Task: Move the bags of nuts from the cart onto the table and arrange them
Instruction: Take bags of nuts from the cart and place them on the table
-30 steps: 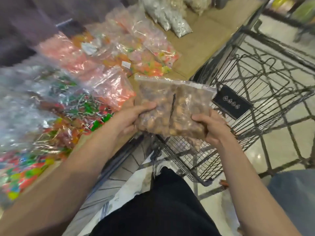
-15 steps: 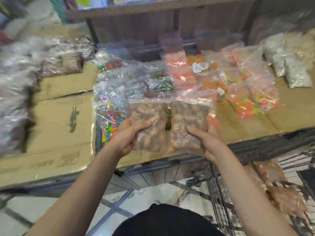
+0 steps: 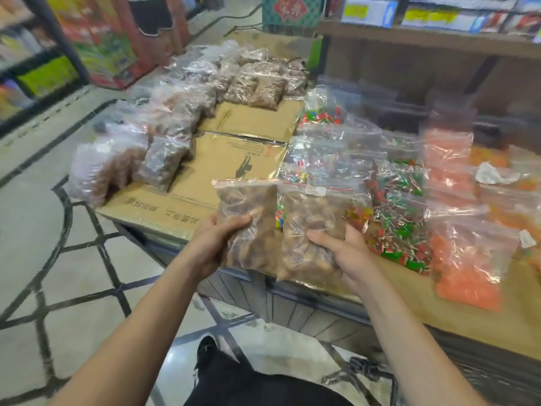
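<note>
I hold two clear zip bags of brown nuts side by side above the table's near edge. My left hand (image 3: pixel 218 244) grips the left bag of nuts (image 3: pixel 251 209). My right hand (image 3: pixel 342 253) grips the right bag of nuts (image 3: pixel 313 218). The table (image 3: pixel 231 159) is covered with flattened cardboard. Several more bags of nuts (image 3: pixel 164 159) lie in a row along its left side and at the far end (image 3: pixel 257 83). The cart (image 3: pixel 497 376) shows only as dark wire at the bottom right.
Bags of colourful candy (image 3: pixel 395 200) and orange sweets (image 3: pixel 465 259) fill the table's right half. Bare cardboard lies between the nut row and the candy. A wooden shelf unit (image 3: pixel 424 54) stands behind the table. Tiled floor (image 3: pixel 44 259) is at the left.
I have turned left from the cart to the table, carrying both bags. The bags now hang over the near edge, slightly apart, with the nut row in sight.
</note>
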A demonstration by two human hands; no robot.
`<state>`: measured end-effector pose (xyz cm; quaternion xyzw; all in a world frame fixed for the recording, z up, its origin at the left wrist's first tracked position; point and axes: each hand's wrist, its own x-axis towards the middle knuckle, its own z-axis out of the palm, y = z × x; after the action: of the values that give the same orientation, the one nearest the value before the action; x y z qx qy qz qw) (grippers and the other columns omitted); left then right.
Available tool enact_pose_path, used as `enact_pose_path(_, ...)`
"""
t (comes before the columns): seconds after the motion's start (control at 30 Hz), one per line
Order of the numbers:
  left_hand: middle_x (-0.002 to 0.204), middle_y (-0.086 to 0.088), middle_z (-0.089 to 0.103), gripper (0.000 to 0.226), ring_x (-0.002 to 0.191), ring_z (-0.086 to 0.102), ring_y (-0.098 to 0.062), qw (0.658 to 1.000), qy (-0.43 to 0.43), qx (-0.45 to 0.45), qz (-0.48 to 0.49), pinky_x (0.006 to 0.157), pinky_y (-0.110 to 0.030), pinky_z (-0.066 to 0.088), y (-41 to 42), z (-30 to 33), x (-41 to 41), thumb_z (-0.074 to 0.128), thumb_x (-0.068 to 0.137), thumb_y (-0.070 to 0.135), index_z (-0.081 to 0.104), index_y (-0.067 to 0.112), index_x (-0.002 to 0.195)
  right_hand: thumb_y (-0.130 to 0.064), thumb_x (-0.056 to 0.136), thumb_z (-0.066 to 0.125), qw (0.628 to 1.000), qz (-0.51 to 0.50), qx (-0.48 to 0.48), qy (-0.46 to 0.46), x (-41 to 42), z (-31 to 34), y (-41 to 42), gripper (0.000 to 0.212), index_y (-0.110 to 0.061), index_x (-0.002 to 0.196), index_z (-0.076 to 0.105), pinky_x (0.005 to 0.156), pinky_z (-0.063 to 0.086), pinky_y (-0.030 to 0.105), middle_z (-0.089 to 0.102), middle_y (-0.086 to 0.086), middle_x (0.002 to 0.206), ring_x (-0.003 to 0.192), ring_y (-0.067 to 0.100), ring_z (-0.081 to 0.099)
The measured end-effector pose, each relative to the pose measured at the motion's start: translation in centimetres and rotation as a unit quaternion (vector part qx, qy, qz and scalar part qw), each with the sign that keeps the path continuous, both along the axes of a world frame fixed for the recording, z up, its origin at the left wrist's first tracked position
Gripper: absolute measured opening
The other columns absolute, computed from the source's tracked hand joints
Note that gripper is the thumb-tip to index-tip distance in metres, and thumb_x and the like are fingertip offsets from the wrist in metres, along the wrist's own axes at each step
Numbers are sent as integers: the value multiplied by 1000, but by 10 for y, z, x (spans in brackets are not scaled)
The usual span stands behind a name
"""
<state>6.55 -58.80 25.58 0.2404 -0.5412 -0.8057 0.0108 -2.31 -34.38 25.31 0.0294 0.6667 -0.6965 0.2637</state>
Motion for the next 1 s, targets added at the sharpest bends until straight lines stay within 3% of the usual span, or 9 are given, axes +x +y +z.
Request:
enact_pose_path(0.17,113,-23,73,45,98,73,-37,1000,-3,5,9,80,-44,63,-83,-1,5,76,84,11,62,-4,124,-10,76,88,1000,31,3,4,-4,2,-82,37,-16,107,69,97,56,58,81,4,97,99,29,76)
enact_pose_path(0.27,116,-20,73,53,105,71,-36,1000,15,-4,-1,86,-43,61,-142,-3,2,82,79,13,62,-1,126,-17,71,93,1000,26,-2,-8,-3,2,-138,56,-15,120,66,94,57,60,80,7,106,100,29,76)
enact_pose_path(0.5,102,-17,77,52,82,75,-26,999,29,-27,-6,67,-33,60,-253,-2,-23,86,69,16,67,1,115,-10,78,85,999,-19,-24,-22,-6,9,-240,43,-12,119,70,84,61,54,79,13,107,98,34,76)
enact_pose_path(0.6,108,-19,75,58,90,74,-30,999,21,-21,-29,73,-38,59,-281,-1,-43,89,69,21,67,2,119,-11,81,83,998,-36,-36,-35,-12,12,-259,38,-15,117,70,81,62,54,78,14,109,99,36,76)
enact_pose_path(0.67,111,-18,75,62,95,74,-32,999,15,-10,-41,75,-40,59,-292,1,-59,90,68,24,67,4,122,-14,81,84,998,-41,-38,-36,-20,12,-267,45,-16,123,67,74,62,47,78,12,110,99,34,76)
enact_pose_path(0.77,109,-17,76,50,94,74,-31,999,6,-7,-45,71,-37,59,-300,2,-91,85,77,18,67,4,122,-17,80,85,997,-49,-43,-38,-40,8,-277,52,-19,127,64,71,62,43,78,9,113,99,31,77)
enact_pose_path(0.93,111,-18,75,58,102,73,-36,999,-29,-6,-38,86,-51,59,-305,-1,-161,88,73,23,67,5,123,-26,73,92,997,-71,-1,-16,-91,-5,-297,62,-21,128,65,93,59,56,78,2,113,104,26,76)
enact_pose_path(1.0,107,-16,77,48,99,74,-34,999,-41,-19,-29,87,-51,60,-306,-2,-192,87,77,22,69,7,118,-32,69,93,997,-69,39,18,-115,-9,-307,61,-24,124,67,97,57,53,79,-3,112,105,21,75)
